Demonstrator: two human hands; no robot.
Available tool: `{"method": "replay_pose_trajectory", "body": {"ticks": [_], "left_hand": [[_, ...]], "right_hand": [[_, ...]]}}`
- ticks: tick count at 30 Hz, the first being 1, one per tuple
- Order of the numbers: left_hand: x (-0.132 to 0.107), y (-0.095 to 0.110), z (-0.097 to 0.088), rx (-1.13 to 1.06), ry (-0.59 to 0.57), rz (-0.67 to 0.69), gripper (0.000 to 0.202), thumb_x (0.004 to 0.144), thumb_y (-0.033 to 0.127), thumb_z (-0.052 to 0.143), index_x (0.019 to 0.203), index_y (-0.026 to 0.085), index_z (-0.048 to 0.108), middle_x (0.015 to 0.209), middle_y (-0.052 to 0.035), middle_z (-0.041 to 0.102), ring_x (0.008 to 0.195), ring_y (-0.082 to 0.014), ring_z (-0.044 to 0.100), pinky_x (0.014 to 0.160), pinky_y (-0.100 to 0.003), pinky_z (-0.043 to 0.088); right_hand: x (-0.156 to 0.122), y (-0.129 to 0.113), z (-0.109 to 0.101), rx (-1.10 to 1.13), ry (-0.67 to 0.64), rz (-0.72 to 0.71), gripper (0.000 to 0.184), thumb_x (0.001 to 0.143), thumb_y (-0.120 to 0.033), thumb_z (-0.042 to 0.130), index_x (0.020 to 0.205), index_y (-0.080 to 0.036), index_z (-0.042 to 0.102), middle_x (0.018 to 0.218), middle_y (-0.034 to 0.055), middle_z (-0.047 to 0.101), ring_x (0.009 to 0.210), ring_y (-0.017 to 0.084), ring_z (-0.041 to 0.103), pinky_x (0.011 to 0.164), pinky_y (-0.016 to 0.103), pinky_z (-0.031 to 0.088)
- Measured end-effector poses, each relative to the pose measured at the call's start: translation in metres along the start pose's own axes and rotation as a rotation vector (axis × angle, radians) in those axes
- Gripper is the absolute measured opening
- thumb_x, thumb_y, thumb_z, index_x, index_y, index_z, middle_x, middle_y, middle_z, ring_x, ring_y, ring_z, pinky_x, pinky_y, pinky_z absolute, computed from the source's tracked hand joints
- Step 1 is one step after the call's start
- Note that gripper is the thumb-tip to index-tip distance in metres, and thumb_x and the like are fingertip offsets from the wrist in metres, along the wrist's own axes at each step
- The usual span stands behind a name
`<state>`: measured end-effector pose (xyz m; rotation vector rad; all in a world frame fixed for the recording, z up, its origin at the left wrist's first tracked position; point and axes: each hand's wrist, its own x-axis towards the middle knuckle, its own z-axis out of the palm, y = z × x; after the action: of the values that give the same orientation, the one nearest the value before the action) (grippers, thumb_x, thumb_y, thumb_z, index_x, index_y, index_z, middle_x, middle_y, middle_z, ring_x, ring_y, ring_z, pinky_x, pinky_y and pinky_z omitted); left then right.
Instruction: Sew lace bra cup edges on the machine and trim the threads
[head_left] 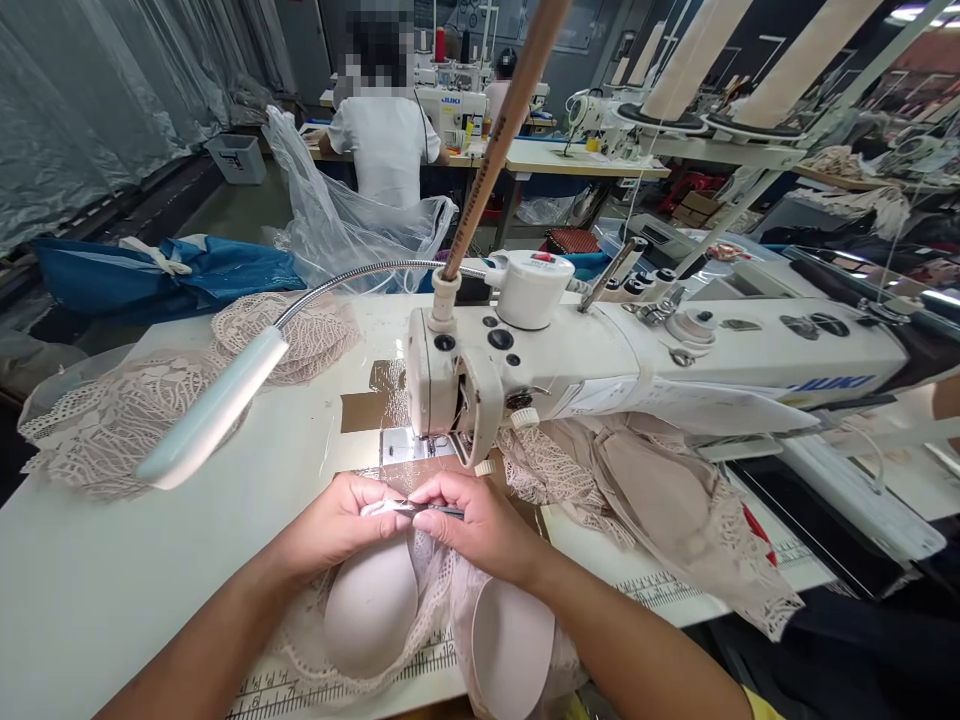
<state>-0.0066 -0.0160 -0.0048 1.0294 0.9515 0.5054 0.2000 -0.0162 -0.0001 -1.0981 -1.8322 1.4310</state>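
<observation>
A pale pink lace bra with two moulded cups hangs over the table's front edge, in front of the sewing machine. Fingers and thumb of my left hand pinch a white edge of it. My right hand is closed at the same spot, its fingertips almost meeting the left ones. A thin dark tool sticks out between its thumb and forefinger; the tip is too small to make out. Both hands are just short of the lit needle plate.
Lace pieces are piled at the left, under the lamp. More beige lace and cups lie right of the needle area. A measuring tape strip runs along the front edge. A wooden rod rises from the machine. A person sits ahead.
</observation>
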Motion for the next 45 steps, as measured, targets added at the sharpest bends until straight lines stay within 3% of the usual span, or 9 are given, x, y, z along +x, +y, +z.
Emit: {"method": "replay_pose_trajectory", "body": {"ticks": [8, 12, 14, 17, 21, 26, 31, 45], "left_hand": [[0.001, -0.001, 0.001, 0.075, 0.003, 0.025, 0.038, 0.077, 0.045, 0.069, 0.06, 0.012, 0.057, 0.053, 0.0056, 0.035, 0.05, -0.0068, 0.026, 0.046, -0.021, 0.02], [0.0, 0.003, 0.001, 0.066, -0.021, 0.064, 0.035, 0.079, 0.045, 0.068, 0.075, 0.01, 0.067, 0.064, -0.0011, 0.055, 0.057, -0.0107, 0.043, 0.052, -0.022, 0.033], [-0.002, 0.005, -0.002, 0.049, -0.041, 0.046, 0.033, 0.08, 0.043, 0.067, 0.084, 0.011, 0.069, 0.075, -0.0048, 0.062, 0.064, -0.0136, 0.05, 0.058, -0.024, 0.039], [-0.007, 0.008, -0.006, 0.057, -0.005, 0.001, 0.028, 0.08, 0.04, 0.068, 0.082, 0.012, 0.067, 0.072, -0.0027, 0.061, 0.063, -0.0121, 0.05, 0.057, -0.021, 0.039], [-0.01, 0.007, -0.009, 0.039, 0.074, 0.002, 0.032, 0.081, 0.042, 0.067, 0.076, 0.011, 0.064, 0.067, -0.0009, 0.058, 0.06, -0.0104, 0.048, 0.054, -0.02, 0.038], [-0.008, 0.002, -0.008, 0.002, 0.106, 0.009, 0.032, 0.081, 0.043, 0.066, 0.081, 0.011, 0.063, 0.068, -0.0009, 0.058, 0.058, -0.0105, 0.05, 0.053, -0.02, 0.039], [-0.003, 0.0, -0.009, 0.019, 0.117, 0.036, 0.033, 0.083, 0.044, 0.064, 0.084, 0.011, 0.066, 0.074, -0.0042, 0.062, 0.063, -0.0136, 0.055, 0.057, -0.023, 0.044], [-0.006, 0.004, -0.004, 0.08, 0.13, 0.029, 0.035, 0.083, 0.044, 0.063, 0.087, 0.011, 0.07, 0.08, -0.008, 0.068, 0.07, -0.0177, 0.059, 0.061, -0.026, 0.049]], "right_hand": [[0.001, 0.001, 0.003, 0.07, 0.05, -0.004, 0.014, 0.085, -0.027, 0.058, 0.093, -0.019, 0.066, 0.087, 0.0022, 0.068, 0.082, 0.016, 0.063, 0.074, 0.027, 0.048], [0.001, 0.003, 0.006, 0.15, 0.017, 0.056, 0.031, 0.079, -0.03, 0.066, 0.109, -0.02, 0.06, 0.094, 0.003, 0.067, 0.085, 0.017, 0.063, 0.076, 0.029, 0.05], [0.002, 0.004, 0.007, 0.101, 0.009, 0.077, 0.025, 0.079, -0.027, 0.065, 0.103, -0.02, 0.062, 0.09, 0.0024, 0.066, 0.082, 0.017, 0.063, 0.074, 0.029, 0.051], [0.002, 0.003, 0.006, 0.025, 0.042, 0.065, 0.014, 0.082, -0.024, 0.058, 0.095, -0.02, 0.064, 0.09, 0.0027, 0.067, 0.084, 0.017, 0.063, 0.076, 0.029, 0.051], [-0.001, -0.001, 0.002, -0.077, 0.087, 0.055, 0.018, 0.084, -0.029, 0.06, 0.099, -0.02, 0.062, 0.094, 0.0026, 0.069, 0.088, 0.018, 0.065, 0.079, 0.029, 0.051], [-0.006, -0.002, -0.001, -0.33, 0.214, -0.196, 0.03, 0.091, -0.031, 0.051, 0.117, -0.018, 0.058, 0.098, 0.0054, 0.071, 0.086, 0.018, 0.066, 0.078, 0.03, 0.051], [-0.007, 0.004, 0.005, -0.617, 0.307, -0.418, 0.025, 0.089, -0.025, 0.056, 0.112, -0.018, 0.063, 0.093, 0.0049, 0.072, 0.077, 0.018, 0.066, 0.069, 0.028, 0.05], [-0.006, 0.006, 0.008, -0.78, 0.356, -0.518, 0.019, 0.092, -0.017, 0.052, 0.107, -0.016, 0.064, 0.084, 0.0034, 0.071, 0.072, 0.016, 0.066, 0.064, 0.026, 0.049]]}}
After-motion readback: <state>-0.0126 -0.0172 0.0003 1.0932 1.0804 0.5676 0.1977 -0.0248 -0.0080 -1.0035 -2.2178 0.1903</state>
